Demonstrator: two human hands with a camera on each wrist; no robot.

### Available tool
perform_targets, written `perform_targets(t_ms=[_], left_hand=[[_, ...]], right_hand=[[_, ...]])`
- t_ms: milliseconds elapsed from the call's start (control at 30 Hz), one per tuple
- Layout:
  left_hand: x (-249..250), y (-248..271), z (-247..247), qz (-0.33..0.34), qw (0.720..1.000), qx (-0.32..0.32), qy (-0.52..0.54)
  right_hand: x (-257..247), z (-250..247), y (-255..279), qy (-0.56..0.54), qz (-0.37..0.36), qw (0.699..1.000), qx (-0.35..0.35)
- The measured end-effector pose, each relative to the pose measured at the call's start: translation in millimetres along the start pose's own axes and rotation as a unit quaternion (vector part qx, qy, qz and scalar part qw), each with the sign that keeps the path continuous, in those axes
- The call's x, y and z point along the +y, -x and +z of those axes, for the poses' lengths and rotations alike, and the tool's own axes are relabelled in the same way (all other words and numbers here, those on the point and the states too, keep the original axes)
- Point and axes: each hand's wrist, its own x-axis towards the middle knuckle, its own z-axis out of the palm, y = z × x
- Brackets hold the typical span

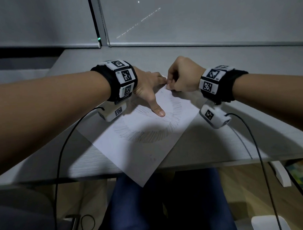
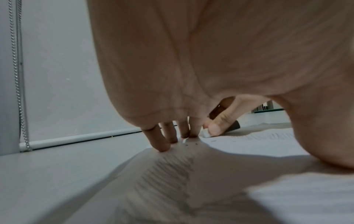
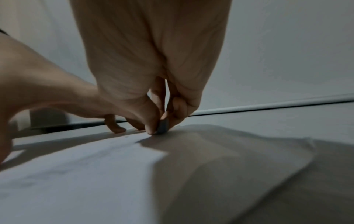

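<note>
- One thin sheet of paper [image 1: 142,150] lies cornerwise on my desk [image 1: 226,146], near corner overhanging. I judge it light, floppy and easily creased.
- My left hand [image 1: 146,87] presses it flat, fingers spread straight.
- My right hand [image 1: 182,77] pinches an eraser [image 2: 205,134] at the far corner. It looks firm and is best gripped low.

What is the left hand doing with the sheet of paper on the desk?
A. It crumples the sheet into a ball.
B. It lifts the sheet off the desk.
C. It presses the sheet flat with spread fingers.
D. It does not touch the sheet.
C: the left hand lies with straight, spread fingers on the sheet of paper, keeping it flat on the desk, while the right hand pinches an eraser at the far corner.
</note>
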Motion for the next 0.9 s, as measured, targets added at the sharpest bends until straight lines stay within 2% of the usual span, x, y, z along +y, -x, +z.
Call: perform_targets(t_ms=[67, 233, 400, 467, 633, 800, 900], left_hand=[[-0.3, 1.2, -0.4, -0.001, 1.0, -0.004, 0.0], [1.2, 0.0, -1.2, 0.007, 1.0, -0.008, 0.016], [0.6, 0.0, -2.0, -0.01, 0.999, -0.032, 0.021], [0.9, -1.0, -2.6, -0.005, 0.999, -0.036, 0.015], [-0.9, -1.9, -1.3, 0.006, 0.999, -0.04, 0.02], [2.0, 0.2, -4.3, -0.01, 0.999, -0.048, 0.014], [3.1, 0.0, -4.3, -0.004, 0.999, -0.053, 0.006]], right_hand=[[-0.2, 1.0, 3.4, 0.003, -0.004, 1.0, 0.003], [-6.2, -0.1, 29.7, -0.025, -0.066, 0.995, -0.066], [6.8, -8.1, 16.5, 0.013, -0.028, 0.999, -0.021], [4.3, -5.0, 20.4, 0.005, -0.023, 0.999, -0.022], [-6.3, -0.4, 40.0, -0.024, -0.07, 0.995, -0.066], [8.0, -6.6, 25.3, -0.004, -0.023, 0.999, -0.023], [6.5, -3.2, 28.0, -0.003, -0.025, 0.999, -0.027]])
